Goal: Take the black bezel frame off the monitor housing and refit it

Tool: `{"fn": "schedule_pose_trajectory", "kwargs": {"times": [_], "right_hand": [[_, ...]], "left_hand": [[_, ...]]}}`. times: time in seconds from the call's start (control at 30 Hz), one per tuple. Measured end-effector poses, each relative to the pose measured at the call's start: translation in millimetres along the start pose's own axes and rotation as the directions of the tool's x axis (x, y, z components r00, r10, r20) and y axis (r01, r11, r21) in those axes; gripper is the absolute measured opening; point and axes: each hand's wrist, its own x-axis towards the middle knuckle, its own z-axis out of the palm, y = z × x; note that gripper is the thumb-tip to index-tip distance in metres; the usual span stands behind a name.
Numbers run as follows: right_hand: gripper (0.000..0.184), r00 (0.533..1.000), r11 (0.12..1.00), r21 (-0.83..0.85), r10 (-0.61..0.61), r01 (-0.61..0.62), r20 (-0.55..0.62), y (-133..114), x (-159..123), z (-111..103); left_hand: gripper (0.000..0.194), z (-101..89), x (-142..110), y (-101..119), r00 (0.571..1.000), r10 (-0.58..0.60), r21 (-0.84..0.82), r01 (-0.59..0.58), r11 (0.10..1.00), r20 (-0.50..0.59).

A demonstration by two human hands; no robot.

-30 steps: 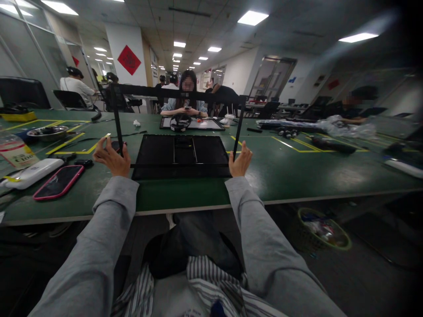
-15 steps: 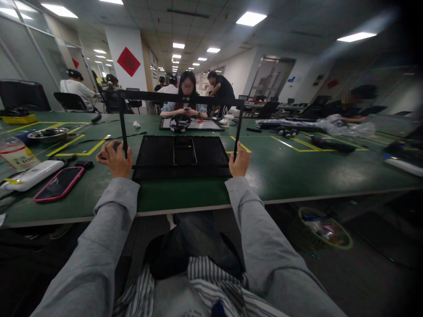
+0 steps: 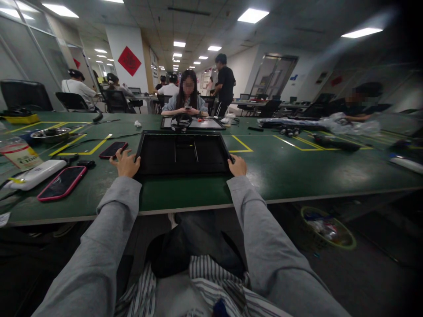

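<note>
A black rectangular panel [image 3: 157, 154], looking like a monitor's shell, lies flat on the green table. Two thin pale rails run across its middle. A thin black bezel frame [image 3: 181, 132] now lies low over the panel, its rim along the panel's edges; whether it is seated all round I cannot tell. At the left side, my left hand [image 3: 127, 164] grips the frame's edge, thumb inward and the other fingers partly spread. My right hand [image 3: 238, 165] is closed around the right edge, with the thumb on top.
Left of the panel lie a dark phone [image 3: 113, 150], a pink-rimmed phone [image 3: 62, 183], a white device [image 3: 41, 174], a labelled cup [image 3: 21, 155] and a metal bowl [image 3: 51, 134]. A person [image 3: 187, 99] sits opposite behind another panel [image 3: 211, 124]. A basket [image 3: 327, 229] stands below right.
Both hands have swung the upright bezel frame down flat onto the panel. The dark phone behind my left hand has come into view. A standing person in the background has straightened up.
</note>
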Motion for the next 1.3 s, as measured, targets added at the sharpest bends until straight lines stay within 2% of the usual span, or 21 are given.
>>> {"fn": "schedule_pose_trajectory", "kwargs": {"times": [0.27,0.4,1.0,1.17,1.3], "right_hand": [[0.046,1.000,0.994,0.112,-0.014,0.012,0.017,5.8,0.3,3.5],[0.045,1.000,0.990,0.140,-0.021,0.020,0.011,8.8,0.7,4.5],[0.041,0.996,0.993,0.100,0.048,-0.056,0.078,2.6,-3.9,-1.1],[0.040,0.987,0.984,0.085,0.156,-0.159,0.040,1.4,-4.0,-6.7],[0.040,0.959,0.954,0.114,0.281,-0.276,-0.031,6.9,-3.9,-11.6]], "left_hand": [[0.037,9.0,1.5,-5.4,0.995,-0.066,-0.014,0.067,0.998,0.079],[0.036,8.7,0.9,-4.0,0.994,-0.073,-0.037,0.076,0.996,0.076],[0.037,9.9,-0.6,-3.4,0.990,-0.100,-0.090,0.109,0.990,0.101],[0.035,8.0,-4.9,4.2,0.988,-0.076,-0.179,0.100,0.979,0.133],[0.034,11.3,-11.6,20.6,0.987,-0.007,-0.262,0.049,0.964,0.159]]}}
